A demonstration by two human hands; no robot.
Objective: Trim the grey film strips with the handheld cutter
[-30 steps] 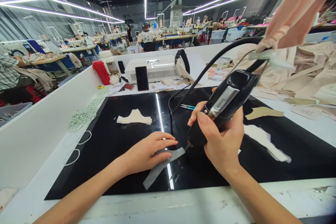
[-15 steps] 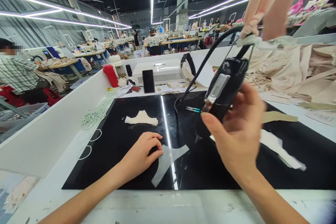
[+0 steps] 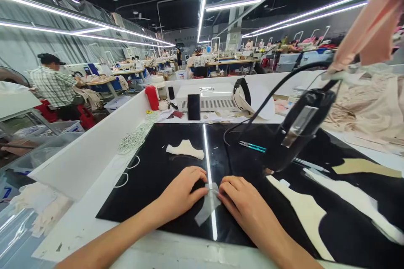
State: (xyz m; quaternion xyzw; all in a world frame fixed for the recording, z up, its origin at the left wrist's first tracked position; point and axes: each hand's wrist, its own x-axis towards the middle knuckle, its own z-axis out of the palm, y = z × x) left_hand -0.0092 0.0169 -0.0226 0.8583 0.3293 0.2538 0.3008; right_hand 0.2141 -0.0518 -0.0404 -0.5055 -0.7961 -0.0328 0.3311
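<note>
A small sheer grey fabric piece [image 3: 207, 211] lies on the black work surface [image 3: 142, 193], its upper part between my two hands. My left hand [image 3: 184, 191] has its fingers curled, with thumb and forefinger closed at the piece's left edge. From the other side my right hand [image 3: 244, 201] grips the right edge, its fingertips partly hidden behind the hand. A black handheld tool [image 3: 299, 124] with a metal plate and a cord hangs at the right from pink fabric strips [image 3: 362, 29], apart from my hands. A cream fabric cutout [image 3: 185, 149] lies beyond my left hand.
Teal-handled snips [image 3: 252, 146] and a pen [image 3: 311, 164] lie near the tool. Cream pieces [image 3: 303, 210] are at right. Green cord [image 3: 134, 138] lies left. A phone [image 3: 193, 106] stands before a white box [image 3: 208, 94]. A white side wall [image 3: 94, 147] borders the left.
My right hand has let go of the black tool, which now hangs at the right, and has come to the sheer piece. My left hand has closed on the piece. The view has shifted.
</note>
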